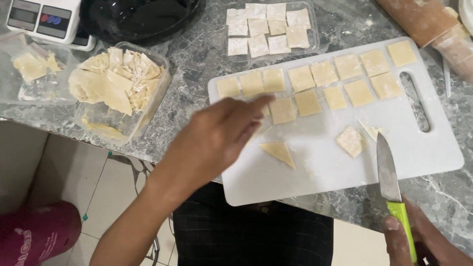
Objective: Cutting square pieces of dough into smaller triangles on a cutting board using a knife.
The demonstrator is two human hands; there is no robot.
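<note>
A white cutting board (423, 157) lies on the grey marble counter, carrying two rows of pale dough squares (315, 81). A loose square (350, 141) and a triangular offcut (279, 150) lie nearer me. My left hand (221, 133) reaches over the board's left part, fingers extended toward the squares at the left end of the rows; whether it pinches a piece is hidden. My right hand (419, 239) grips a knife (388, 170) by its green handle, blade pointing away, over the board's near right edge.
A clear tray (315, 34) of cut squares sits behind the board. A clear tub (152, 93) of dough scraps stands at left, beside a plastic bag (29, 69), a kitchen scale (47, 19) and a black bowl (143, 17). A rolling pin (428, 24) lies at top right.
</note>
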